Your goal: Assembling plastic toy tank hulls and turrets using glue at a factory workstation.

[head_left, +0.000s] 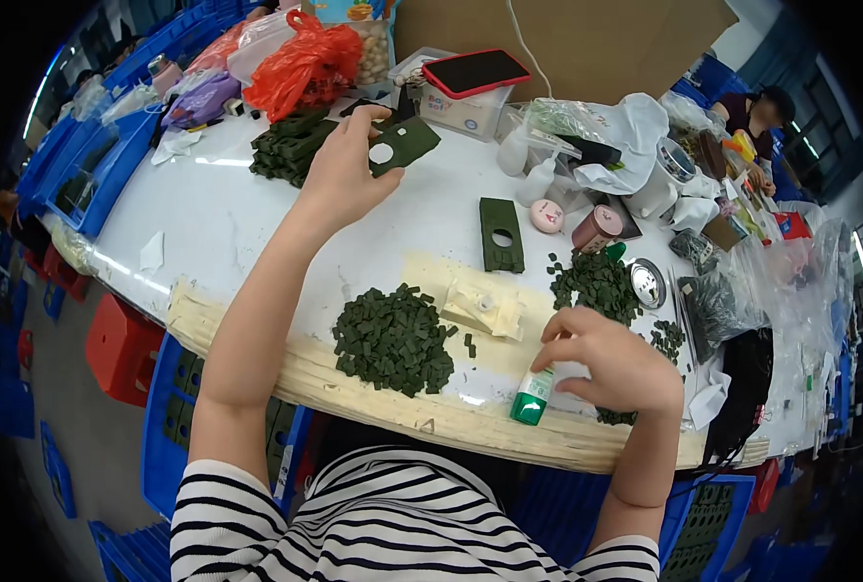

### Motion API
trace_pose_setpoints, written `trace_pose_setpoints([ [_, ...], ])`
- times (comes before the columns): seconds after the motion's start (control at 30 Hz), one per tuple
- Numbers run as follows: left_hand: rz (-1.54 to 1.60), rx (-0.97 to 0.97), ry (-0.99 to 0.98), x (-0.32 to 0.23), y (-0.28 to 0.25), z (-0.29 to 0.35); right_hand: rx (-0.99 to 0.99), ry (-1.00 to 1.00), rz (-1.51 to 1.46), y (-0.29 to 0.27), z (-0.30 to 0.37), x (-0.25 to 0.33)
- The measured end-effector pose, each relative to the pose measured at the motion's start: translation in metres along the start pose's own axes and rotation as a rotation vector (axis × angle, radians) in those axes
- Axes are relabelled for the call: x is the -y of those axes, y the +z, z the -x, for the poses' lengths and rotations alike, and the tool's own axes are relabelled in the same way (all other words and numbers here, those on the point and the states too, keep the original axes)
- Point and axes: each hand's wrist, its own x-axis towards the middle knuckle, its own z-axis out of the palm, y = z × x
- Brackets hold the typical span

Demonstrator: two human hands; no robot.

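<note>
Bare white table [218, 218] left of left hand [339, 175], open for passing. Clear strip between stack of dark green plates [286, 145] and heap of small green pieces [394, 339]. Centre lane narrowed by single green plate [501, 235]. Right side crowded: second heap [596, 283], bottles, round tin [647, 283], bags. Right hand [606, 361] at near edge beside taped patch [483, 308].

Dark green plate [404, 145] with white hole, held tilted above table; green-capped bottle [531, 396] tipped down.
</note>
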Motion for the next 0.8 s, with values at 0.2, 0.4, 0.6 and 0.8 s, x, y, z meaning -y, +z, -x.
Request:
trace_pose_setpoints([
  [0.2,-0.057,-0.102,0.300,-0.020,-0.003,0.007,0.072,0.158,0.303,0.035,-0.013,0.030],
  [0.4,0.118,-0.055,0.556,-0.039,-0.004,0.019,0.019,0.035,-0.075,-0.004,-0.007,0.031],
  [0.6,0.240,0.075,0.798,-0.057,-0.001,0.035,-0.769,-0.081,-0.335,-0.020,-0.002,0.017],
  [0.8,0.353,0.171,0.851,-0.062,0.006,0.046,-1.081,0.022,-0.964,0.002,-0.002,0.006],
])
